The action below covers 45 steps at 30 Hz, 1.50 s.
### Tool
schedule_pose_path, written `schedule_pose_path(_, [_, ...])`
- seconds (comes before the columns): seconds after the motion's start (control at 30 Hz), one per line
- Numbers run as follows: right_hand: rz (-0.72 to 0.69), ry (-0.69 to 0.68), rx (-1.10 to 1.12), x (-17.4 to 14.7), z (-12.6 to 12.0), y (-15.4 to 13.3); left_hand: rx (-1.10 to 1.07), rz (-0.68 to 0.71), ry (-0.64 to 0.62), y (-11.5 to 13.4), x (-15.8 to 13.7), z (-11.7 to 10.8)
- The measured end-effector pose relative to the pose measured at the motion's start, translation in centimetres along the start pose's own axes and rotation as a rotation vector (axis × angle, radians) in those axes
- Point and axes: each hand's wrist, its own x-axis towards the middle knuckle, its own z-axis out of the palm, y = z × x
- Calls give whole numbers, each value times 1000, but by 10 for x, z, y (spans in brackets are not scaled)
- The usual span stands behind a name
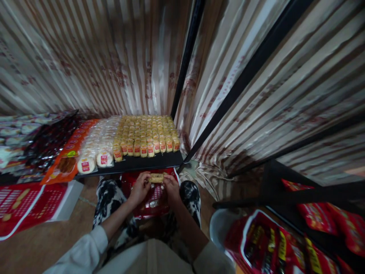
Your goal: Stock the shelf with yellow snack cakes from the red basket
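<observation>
Between my two hands is a small yellowish wrapped snack (156, 177), held level by its ends. The fingers of my left hand (142, 185) close round its left end, and those of my right hand (171, 185) pinch the right end. Below them a red plastic basket (137, 207) sits between my knees, with some clear-wrapped pieces inside that are too dim to name. Just ahead, tight rows of similar yellow wrapped snacks (146, 137) with red labels stand on a black shelf (134, 164).
Left of the yellow rows lie round white wrapped cakes (105, 159), orange packets (67, 158) and dark packets (53, 140). Another red basket (31, 201) is at the left. A red basket of packets (253, 219) stands at the right, near black poles (228, 114) and striped curtains (128, 57).
</observation>
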Motion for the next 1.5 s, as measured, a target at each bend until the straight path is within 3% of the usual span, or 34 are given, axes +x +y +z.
schedule_pose_path(0.2, [3, -65, -1, -2, -1, -9, 100, 109, -62, 3, 1, -7])
schedule_pose_path(0.4, [20, -62, 21, 2, -3, -10, 90, 88, -97, 10, 13, -11])
schedule_pose_path(0.63, [108, -145, -74, 3, -5, -23, -62, -114, 17, 7, 38, -3])
schedule_pose_path(0.83, [63, -219, -92, 7, -4, -28, -306, -326, -67, 10, 55, 4])
schedule_pose_path(0.97, [30, -174, -44, 14, -4, -22, -363, -380, -72, 19, 62, 4])
schedule_pose_path(1.3, [76, -94, 79, 14, -1, -27, -845, -565, 135, 21, 50, 20])
schedule_pose_path(1.5, [-52, -88, 99, 21, 5, -35, -802, -549, 34, 21, 43, 28])
